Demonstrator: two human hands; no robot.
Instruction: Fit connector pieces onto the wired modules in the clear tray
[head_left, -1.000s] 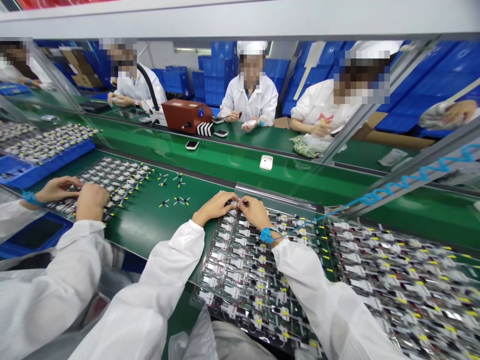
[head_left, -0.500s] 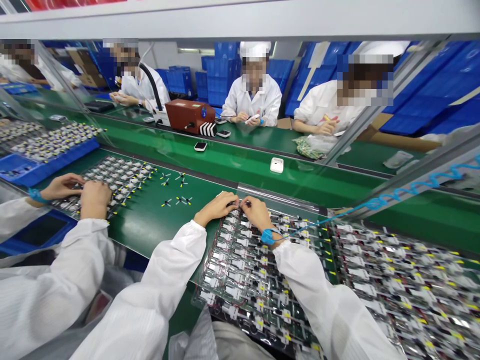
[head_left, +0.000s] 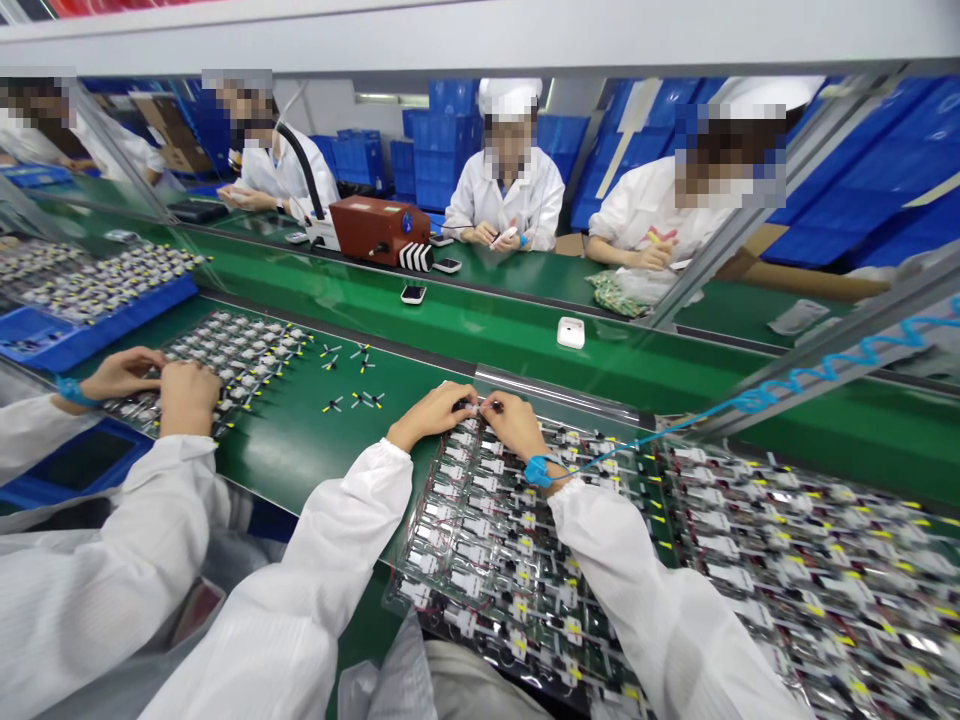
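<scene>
Small dark component [head_left: 471,406] at the far row of a clear plastic tray [head_left: 397,598] of wired white-and-yellow modules; mostly hidden by fingers. Left hand [head_left: 429,416] and right hand [head_left: 514,425] close in from either side, fingertips pinched together on it. Tray lies on a green conveyor belt [head_left: 300,450]. Blue wrist strap [head_left: 537,471] on right wrist, coiled blue cord [head_left: 825,360] running off to the right. Second loaded tray [head_left: 810,570] just beside the first, on the right. Loose yellow-tipped parts [head_left: 352,385] on the belt, left of the hands. Beyond them, a co-worker's hand [head_left: 186,397] rests on another module tray [head_left: 232,350]. Across the belt: red-brown bench machine [head_left: 371,230], white device [head_left: 570,332].
</scene>
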